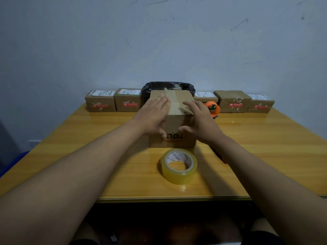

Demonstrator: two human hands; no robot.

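A brown cardboard box [174, 133] with a red logo stands in the middle of the wooden table [265, 147]; a strip of clear tape runs along its closed top seam. My left hand [154, 114] lies flat on the left half of the top, fingers straight, thumb down the front face. My right hand [198, 117] presses the right half with straight fingers, its thumb against the front face. A roll of clear tape [179, 165] lies flat on the table just in front of the box.
Several small taped cartons [100, 102] [233, 101] line the table's far edge by the wall. A bin lined with a black bag [169, 86] stands behind the box. An orange tape dispenser [213, 107] sits right of the box. The table's front edge is near me.
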